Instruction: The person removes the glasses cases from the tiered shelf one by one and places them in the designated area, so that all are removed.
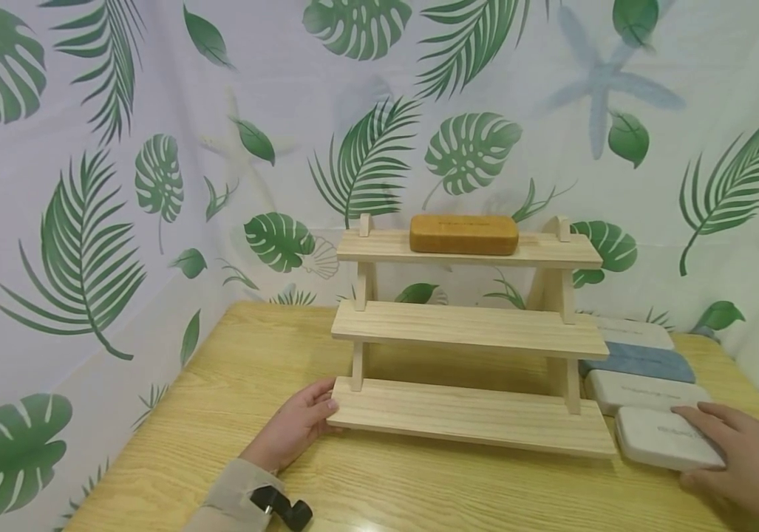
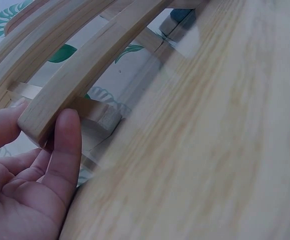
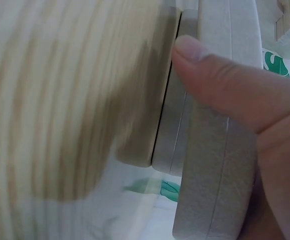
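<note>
A three-tier wooden display stand (image 1: 472,329) stands on the table. My left hand (image 1: 295,421) pinches the left end of its bottom shelf, thumb on one face and fingers underneath, as the left wrist view shows of the shelf end (image 2: 60,100). On the top tier sits an orange-brown glasses case (image 1: 464,235). Right of the stand, my right hand (image 1: 745,458) grips the nearest off-white glasses case (image 1: 665,437), which overlaps another off-white case (image 1: 638,390) behind it. In the right wrist view the thumb (image 3: 225,80) lies across the held case (image 3: 215,170).
Farther back in the same row lie a blue case (image 1: 645,362) and another pale case (image 1: 632,332), partly hidden by the stand. Two small wooden pegs rise from the top shelf's ends. A leaf-patterned cloth (image 1: 273,170) hangs behind the wooden table (image 1: 219,377).
</note>
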Available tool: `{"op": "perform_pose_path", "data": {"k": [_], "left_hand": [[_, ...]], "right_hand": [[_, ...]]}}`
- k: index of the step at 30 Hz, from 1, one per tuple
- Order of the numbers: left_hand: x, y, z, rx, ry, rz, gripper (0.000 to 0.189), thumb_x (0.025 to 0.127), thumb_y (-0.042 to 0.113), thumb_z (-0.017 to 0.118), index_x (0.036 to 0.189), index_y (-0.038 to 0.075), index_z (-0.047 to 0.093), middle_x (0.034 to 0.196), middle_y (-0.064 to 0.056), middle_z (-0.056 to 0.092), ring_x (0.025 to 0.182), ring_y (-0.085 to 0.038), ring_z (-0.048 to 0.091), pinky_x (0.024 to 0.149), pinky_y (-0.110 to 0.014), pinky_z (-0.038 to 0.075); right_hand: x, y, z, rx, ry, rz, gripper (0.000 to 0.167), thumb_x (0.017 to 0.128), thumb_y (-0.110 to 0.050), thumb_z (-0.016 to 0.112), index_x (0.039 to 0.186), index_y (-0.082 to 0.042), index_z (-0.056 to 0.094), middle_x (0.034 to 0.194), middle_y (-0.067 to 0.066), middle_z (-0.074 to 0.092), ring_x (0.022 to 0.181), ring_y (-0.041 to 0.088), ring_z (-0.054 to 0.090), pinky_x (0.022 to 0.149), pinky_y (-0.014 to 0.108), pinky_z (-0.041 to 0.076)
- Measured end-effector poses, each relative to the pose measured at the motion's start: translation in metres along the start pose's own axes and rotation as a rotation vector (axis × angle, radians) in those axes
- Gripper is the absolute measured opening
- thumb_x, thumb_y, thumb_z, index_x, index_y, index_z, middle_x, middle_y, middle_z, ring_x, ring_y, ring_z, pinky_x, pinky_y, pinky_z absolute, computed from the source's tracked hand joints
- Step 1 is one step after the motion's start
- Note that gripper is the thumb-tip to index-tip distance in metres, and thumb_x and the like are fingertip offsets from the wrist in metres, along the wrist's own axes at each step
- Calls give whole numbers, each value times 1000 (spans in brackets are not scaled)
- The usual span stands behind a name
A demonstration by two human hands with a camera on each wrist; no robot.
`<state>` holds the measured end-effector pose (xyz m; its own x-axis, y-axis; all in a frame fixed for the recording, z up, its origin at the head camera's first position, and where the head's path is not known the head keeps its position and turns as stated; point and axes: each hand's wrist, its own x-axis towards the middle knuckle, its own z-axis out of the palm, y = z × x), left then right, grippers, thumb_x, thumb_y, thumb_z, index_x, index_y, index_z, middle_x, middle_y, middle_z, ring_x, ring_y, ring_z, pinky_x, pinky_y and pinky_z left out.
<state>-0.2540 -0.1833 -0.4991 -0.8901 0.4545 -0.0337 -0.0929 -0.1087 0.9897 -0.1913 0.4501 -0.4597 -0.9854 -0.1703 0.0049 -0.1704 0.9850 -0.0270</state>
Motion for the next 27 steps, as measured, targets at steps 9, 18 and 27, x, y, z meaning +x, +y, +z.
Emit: {"op": "perform_pose_path", "data": {"k": [9,18,27], "left_hand": [[-1,-1,0,-1,-2,-4,64,108,15,51,159,-4,17,151,-28,41,123,-27,56,93,-37,53],[-1,-1,0,7,-19,5,62,108,16,50,159,-2,19,150,-26,43,123,-26,56,93,-38,53],[-1,0,1,6,-7,4,63,108,14,50,160,-3,17,150,-27,41,123,-26,56,92,-37,53]], "right_hand": [[6,-5,2,54,4,0,108,70,-72,77,141,4,47,131,41,42,112,64,43,86,72,42],[10,-3,9,69,1,1,107,70,-70,78,143,2,47,133,40,41,114,63,41,87,73,41],[10,-7,7,81,-2,5,101,70,-62,83,142,1,49,133,41,38,114,64,39,86,73,41]]}}
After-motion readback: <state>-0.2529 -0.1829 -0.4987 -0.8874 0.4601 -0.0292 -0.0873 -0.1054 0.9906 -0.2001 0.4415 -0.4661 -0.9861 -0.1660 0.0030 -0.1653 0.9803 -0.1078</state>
